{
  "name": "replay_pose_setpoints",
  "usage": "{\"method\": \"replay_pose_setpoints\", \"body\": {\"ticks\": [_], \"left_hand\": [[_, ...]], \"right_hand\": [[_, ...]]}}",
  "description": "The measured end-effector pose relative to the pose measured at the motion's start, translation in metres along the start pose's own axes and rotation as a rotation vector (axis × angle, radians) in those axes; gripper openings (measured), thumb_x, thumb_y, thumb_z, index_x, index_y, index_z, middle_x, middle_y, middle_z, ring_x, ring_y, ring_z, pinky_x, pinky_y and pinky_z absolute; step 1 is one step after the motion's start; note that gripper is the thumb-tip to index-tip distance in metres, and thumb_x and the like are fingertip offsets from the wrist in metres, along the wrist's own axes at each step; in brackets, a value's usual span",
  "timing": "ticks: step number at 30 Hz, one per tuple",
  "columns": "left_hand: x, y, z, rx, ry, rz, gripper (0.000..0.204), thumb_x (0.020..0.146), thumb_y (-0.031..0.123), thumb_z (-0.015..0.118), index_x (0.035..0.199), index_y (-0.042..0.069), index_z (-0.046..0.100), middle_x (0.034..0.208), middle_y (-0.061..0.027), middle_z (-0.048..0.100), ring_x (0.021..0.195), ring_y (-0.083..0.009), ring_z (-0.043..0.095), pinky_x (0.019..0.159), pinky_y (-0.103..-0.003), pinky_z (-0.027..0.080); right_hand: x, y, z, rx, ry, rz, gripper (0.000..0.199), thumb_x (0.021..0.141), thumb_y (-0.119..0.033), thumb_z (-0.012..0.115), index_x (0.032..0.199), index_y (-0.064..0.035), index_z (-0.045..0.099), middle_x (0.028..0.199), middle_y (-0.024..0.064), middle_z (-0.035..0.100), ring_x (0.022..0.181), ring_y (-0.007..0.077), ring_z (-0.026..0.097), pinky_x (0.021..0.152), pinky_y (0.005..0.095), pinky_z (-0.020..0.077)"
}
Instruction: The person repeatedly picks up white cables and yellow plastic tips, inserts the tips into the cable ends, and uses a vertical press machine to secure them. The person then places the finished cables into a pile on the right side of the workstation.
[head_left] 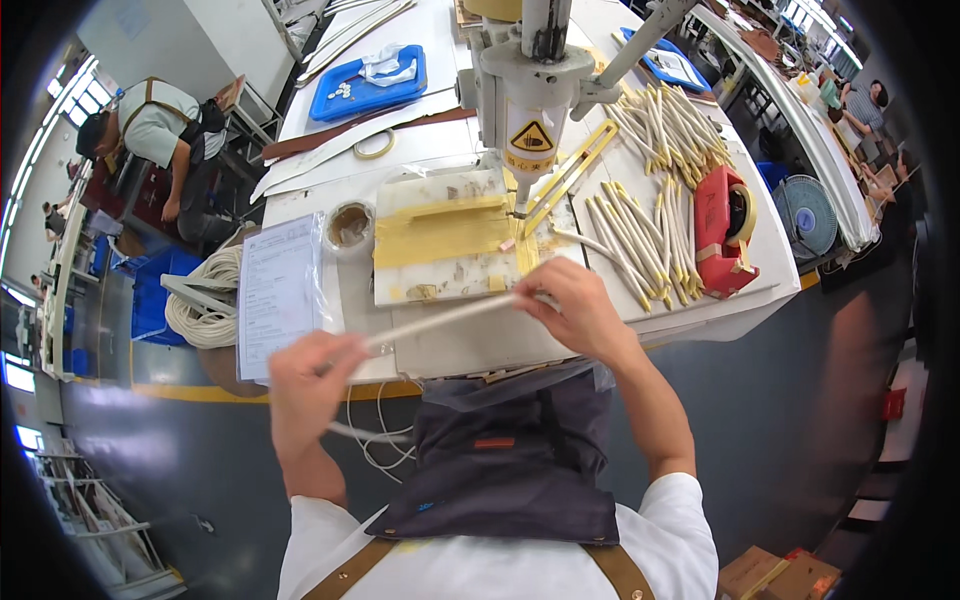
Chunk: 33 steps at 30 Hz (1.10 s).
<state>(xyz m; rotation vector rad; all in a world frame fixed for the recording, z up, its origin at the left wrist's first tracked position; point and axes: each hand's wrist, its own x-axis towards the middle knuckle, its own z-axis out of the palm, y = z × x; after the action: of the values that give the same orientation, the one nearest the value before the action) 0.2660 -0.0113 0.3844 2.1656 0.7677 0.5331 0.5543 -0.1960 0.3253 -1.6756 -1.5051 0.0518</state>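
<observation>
A length of white cord (440, 323) stretches between my hands above the table's front edge, slightly blurred. Closed around its left part, my left hand (312, 375) lets a tail of cord hang below. At the other end, my right hand (572, 305) pinches the cord between thumb and fingers, just in front of the machine's base. White-and-yellow block (440, 235), covered partly with yellow tape, lies beneath the machine head (530, 110). To the right are several cut cord pieces (640, 240) with yellow ends.
A red tape dispenser (722, 235) stands at the table's right edge. A roll of tape (350, 225) and a printed sheet (280, 290) lie left. Coiled cord (205, 300) hangs beyond them. A blue tray (368, 82) sits farther back; a seated person (155, 130) is far left.
</observation>
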Motion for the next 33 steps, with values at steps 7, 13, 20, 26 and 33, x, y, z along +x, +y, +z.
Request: {"method": "replay_pose_setpoints", "body": {"ticks": [7, 13, 20, 26, 33], "left_hand": [[0.076, -0.066, 0.020, 0.111, 0.010, 0.067, 0.019, 0.086, 0.012, 0.077, 0.099, -0.002, 0.076, 0.085, -0.0130, 0.075, 0.076, -0.0180, 0.069, 0.069, -0.030, 0.052], [0.081, -0.100, 0.033, 0.167, -0.020, 0.121, 0.017, 0.087, 0.012, 0.075, 0.098, -0.001, 0.076, 0.087, -0.0134, 0.075, 0.075, -0.0178, 0.069, 0.067, -0.030, 0.052], [0.083, -0.103, 0.037, 0.160, -0.062, 0.212, 0.015, 0.088, 0.009, 0.073, 0.100, 0.000, 0.076, 0.086, -0.0124, 0.072, 0.067, -0.0214, 0.065, 0.060, -0.029, 0.050], [0.089, -0.106, 0.033, 0.229, -0.051, 0.314, 0.014, 0.087, 0.010, 0.074, 0.099, 0.004, 0.077, 0.087, -0.0115, 0.074, 0.068, -0.0266, 0.068, 0.061, -0.032, 0.053], [0.089, -0.110, 0.034, 0.151, -0.040, 0.291, 0.014, 0.086, 0.009, 0.076, 0.099, 0.002, 0.077, 0.083, -0.0098, 0.072, 0.060, -0.0176, 0.057, 0.057, -0.030, 0.046]], "right_hand": [[0.012, 0.038, 0.054, -0.195, 0.194, 0.149, 0.014, 0.080, -0.015, 0.080, 0.088, -0.0076, 0.071, 0.089, 0.0057, 0.067, 0.084, 0.0285, 0.062, 0.076, 0.0402, 0.0515], [0.011, 0.039, 0.056, -0.177, 0.252, 0.150, 0.011, 0.081, -0.012, 0.077, 0.089, -0.0062, 0.072, 0.092, 0.0078, 0.066, 0.085, 0.0292, 0.062, 0.076, 0.0398, 0.0517], [0.008, 0.038, 0.049, -0.077, 0.242, 0.163, 0.011, 0.081, -0.005, 0.076, 0.090, -0.0025, 0.070, 0.091, 0.0092, 0.065, 0.085, 0.0301, 0.062, 0.076, 0.0395, 0.0505], [0.009, 0.036, 0.048, -0.088, 0.245, 0.182, 0.009, 0.081, -0.007, 0.076, 0.087, -0.0030, 0.071, 0.091, 0.0089, 0.064, 0.085, 0.0294, 0.062, 0.075, 0.0394, 0.0507], [0.009, 0.038, 0.052, -0.111, 0.260, 0.135, 0.009, 0.081, -0.008, 0.076, 0.086, -0.0040, 0.071, 0.090, 0.0087, 0.065, 0.086, 0.0292, 0.062, 0.076, 0.0395, 0.0509]]}}
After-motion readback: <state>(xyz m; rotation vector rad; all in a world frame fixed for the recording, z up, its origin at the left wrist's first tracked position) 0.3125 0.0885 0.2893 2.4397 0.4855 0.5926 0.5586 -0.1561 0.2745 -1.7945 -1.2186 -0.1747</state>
